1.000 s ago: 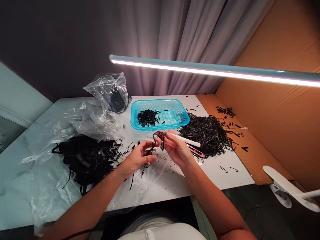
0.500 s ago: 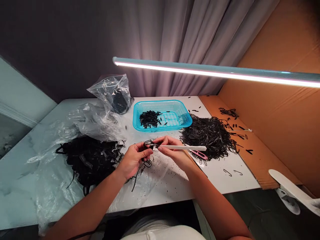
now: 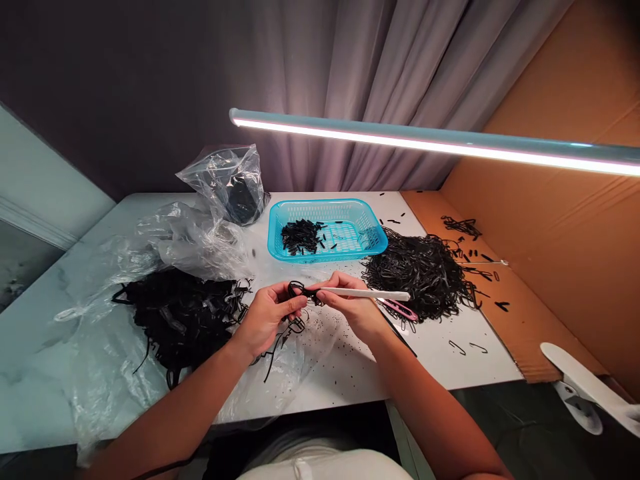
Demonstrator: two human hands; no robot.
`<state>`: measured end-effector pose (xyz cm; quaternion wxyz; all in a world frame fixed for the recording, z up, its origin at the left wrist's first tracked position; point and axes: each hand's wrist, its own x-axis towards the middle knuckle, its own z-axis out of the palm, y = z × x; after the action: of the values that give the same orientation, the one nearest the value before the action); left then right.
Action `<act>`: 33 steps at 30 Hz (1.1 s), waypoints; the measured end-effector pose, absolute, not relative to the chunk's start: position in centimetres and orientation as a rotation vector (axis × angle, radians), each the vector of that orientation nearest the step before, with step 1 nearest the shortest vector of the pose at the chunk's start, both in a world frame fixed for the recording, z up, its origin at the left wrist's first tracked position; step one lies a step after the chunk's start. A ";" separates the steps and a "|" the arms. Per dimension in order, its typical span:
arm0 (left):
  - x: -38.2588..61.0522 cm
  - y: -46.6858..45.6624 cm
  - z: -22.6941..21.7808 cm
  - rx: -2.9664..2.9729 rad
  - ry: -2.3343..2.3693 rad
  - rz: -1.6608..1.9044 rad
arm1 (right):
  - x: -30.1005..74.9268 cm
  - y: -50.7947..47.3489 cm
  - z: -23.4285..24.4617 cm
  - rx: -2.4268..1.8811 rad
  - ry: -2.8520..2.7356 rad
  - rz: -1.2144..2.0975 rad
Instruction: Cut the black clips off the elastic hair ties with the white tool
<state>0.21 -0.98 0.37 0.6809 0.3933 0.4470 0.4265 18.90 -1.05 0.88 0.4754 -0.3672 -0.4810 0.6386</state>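
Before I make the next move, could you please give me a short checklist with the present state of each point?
1. Left hand has hold of the black loops: ok, pinched between thumb and fingers.
2. Right hand has hold of the white stick: ok, its far end points to the right.
3. Near end of the stick in sight: cannot tell, the fingers and loops crowd it.
4. Blue basket upright: ok, with short black pieces inside.
5. Table clean below the hands: not ok, dark specks are scattered there.

two hands (image 3: 267, 317) (image 3: 357, 315), one basket (image 3: 330, 212), one white stick (image 3: 373, 294), one lamp (image 3: 430, 139)
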 end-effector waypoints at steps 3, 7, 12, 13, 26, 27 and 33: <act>0.3 -1.0 0.3 0.891 0.998 0.966 | 18.9 -1.1 0.9 -0.914 -1.168 1.552; 0.4 -1.0 0.0 0.899 0.941 0.971 | 18.6 -1.2 0.7 -0.948 -1.170 1.510; 0.5 -1.1 -0.1 0.890 0.883 0.959 | 18.4 -1.2 0.3 -0.962 -1.122 1.502; 0.5 -1.0 -0.1 0.894 0.897 0.959 | 18.4 -1.1 0.4 -0.952 -1.094 1.522; -0.1 -1.1 -0.4 1.851 0.983 1.243 | 18.4 -1.4 0.9 -0.779 -0.734 1.863; 0.0 -1.2 -0.3 1.830 0.996 1.276 | 18.4 -1.4 0.9 -0.774 -0.728 1.865; -0.7 -0.3 -0.2 1.247 0.786 1.471 | 19.3 -0.7 1.4 -0.742 -0.674 1.799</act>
<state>-0.71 -0.32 -0.21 0.5051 0.5170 0.3256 0.6096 19.30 -0.72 1.39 0.5150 -0.3089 -0.2807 0.7487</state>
